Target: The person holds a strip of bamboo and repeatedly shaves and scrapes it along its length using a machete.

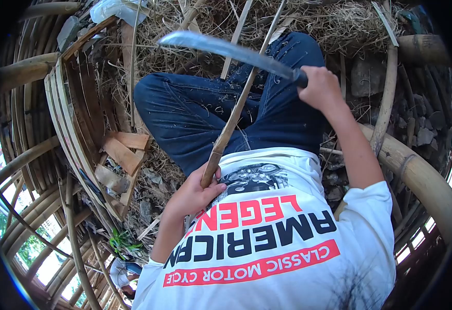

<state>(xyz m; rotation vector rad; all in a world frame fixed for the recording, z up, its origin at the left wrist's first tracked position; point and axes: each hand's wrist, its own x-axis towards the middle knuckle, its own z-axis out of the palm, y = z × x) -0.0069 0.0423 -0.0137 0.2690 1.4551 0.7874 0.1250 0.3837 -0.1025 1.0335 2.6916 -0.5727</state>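
My right hand (320, 89) is wrapped round the dark handle of a machete (220, 47). Its long, slightly curved blade points left and crosses the upper part of a bamboo strip (239, 106) in this view. Low in front of my shirt, my left hand (195, 192) grips the near end of that strip. From there the strip slants up and to the right, over my crossed legs in dark jeans (182, 111). Thin curled shavings cling to the jeans.
Shavings (319, 23) cover the ground ahead. Split bamboo slats (63, 129) and short wood pieces (122, 155) lie at left. A thick bamboo pole (417, 178) runs along the right beside stones (424, 135). Another person (120, 274) is partly visible at lower left.
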